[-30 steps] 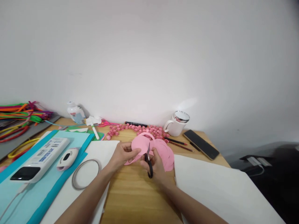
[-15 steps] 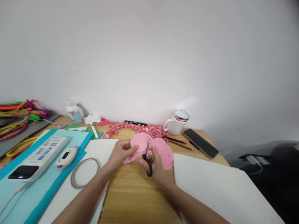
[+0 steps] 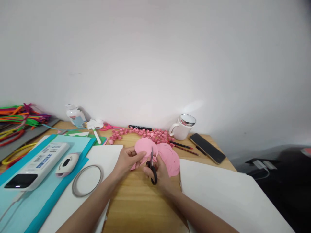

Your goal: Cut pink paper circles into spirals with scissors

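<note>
My left hand (image 3: 126, 160) pinches a pink paper disc (image 3: 144, 147) by its lower left edge, above the wooden table (image 3: 141, 204). Black-handled scissors (image 3: 152, 166) sit in my right hand (image 3: 162, 173), their blades pointing up into the disc. More pink paper circles (image 3: 171, 158) lie stacked just right of my hands. A heap of small pink paper roses (image 3: 145, 133) runs along the table behind the disc.
White sheets lie at the right (image 3: 225, 194) and left (image 3: 97, 161); a grey ring (image 3: 86, 176) rests on the left one. Blue paper (image 3: 46, 181) carries a power bank (image 3: 36, 165) and small white device (image 3: 66, 160). Mug (image 3: 182, 127), phone (image 3: 207, 148), pencils (image 3: 184, 146), pipe cleaners (image 3: 17, 119) stand behind.
The pink disc has turned a little in my left hand and the scissors have shifted slightly left and up along it. The view has drifted a bit; nothing else moved.
</note>
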Demonstrator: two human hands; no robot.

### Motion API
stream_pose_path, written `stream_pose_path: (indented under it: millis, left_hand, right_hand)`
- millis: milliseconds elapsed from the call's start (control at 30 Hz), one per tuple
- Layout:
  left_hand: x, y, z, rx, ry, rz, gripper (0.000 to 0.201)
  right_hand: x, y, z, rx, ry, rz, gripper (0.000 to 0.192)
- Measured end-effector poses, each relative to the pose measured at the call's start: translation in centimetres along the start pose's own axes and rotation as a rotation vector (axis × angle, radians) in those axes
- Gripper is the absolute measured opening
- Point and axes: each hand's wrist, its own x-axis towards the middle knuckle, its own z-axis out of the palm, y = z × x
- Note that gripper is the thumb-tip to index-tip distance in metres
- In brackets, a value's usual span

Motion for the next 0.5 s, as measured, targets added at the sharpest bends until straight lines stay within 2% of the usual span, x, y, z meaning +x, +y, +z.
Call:
stream_pose_path:
  millis: [233, 500]
  left_hand:
    - [-0.24, 0.45, 0.05, 0.036, -0.028, -0.036, 0.029]
    - [-0.47, 0.98, 0.1, 0.058, -0.037, 0.001, 0.027]
  right_hand:
    - [-0.15, -0.66, 0.05, -0.078, 0.043, -0.079, 0.048]
    - [-0.19, -0.66, 0.07, -0.044, -0.01, -0.111, 0.041]
